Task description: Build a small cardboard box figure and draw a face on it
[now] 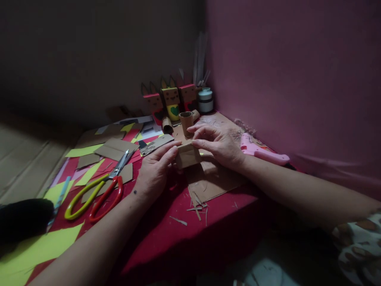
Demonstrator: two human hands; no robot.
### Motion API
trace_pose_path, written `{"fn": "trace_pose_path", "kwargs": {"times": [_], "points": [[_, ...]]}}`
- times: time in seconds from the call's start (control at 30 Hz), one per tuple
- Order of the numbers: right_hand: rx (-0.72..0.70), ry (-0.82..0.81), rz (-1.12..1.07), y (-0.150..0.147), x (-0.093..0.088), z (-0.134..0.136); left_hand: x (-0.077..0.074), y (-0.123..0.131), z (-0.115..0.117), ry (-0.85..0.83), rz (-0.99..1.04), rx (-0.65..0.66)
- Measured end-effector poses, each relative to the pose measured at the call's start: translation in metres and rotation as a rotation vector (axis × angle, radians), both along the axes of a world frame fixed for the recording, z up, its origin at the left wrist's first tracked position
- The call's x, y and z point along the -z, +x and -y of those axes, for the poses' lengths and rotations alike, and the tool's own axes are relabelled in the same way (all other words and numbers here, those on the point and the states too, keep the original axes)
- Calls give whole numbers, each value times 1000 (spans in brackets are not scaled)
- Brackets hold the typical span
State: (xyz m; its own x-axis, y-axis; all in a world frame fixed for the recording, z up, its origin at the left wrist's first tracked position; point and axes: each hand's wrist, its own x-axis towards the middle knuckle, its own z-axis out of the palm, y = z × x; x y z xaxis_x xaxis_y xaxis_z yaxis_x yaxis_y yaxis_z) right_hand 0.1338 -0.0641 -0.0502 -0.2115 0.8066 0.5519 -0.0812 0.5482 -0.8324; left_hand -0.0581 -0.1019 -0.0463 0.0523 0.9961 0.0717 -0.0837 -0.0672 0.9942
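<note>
Between my hands is a small folded cardboard box, raised a little over the red-covered table. My left hand grips its left side, thumb on the top edge and fingers behind. At its upper right edge, my right hand pinches the cardboard between thumb and fingers. Just behind stands a cardboard tube, close to my right fingertips. A flat cardboard sheet lies below the box, with thin cardboard scraps at its front edge.
Left of my hands lie open scissors with yellow and red handles, among cardboard pieces and yellow paper. A pink glue gun rests on the right by the wall. Box-headed figures and a light-blue jar stand at the back.
</note>
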Motion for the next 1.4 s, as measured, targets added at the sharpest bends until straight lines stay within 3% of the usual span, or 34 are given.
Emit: {"fn": "trace_pose_path", "kwargs": {"times": [0.6, 0.8, 1.07, 1.2, 1.4], "points": [[21, 15, 96, 1, 1, 0, -4, 1, -2, -37, 1, 31], [-85, -254, -79, -5, 0, 5, -4, 3, -4, -33, 75, 24], [-259, -424, 23, -6, 3, 2, 3, -1, -8, -9, 44, 55], [-329, -378, 23, -7, 5, 1, 3, -2, -6, 52, -26, 58], [-272, -189, 81, -8, 2, 2, 4, -3, -7, 211, -142, 53]]}}
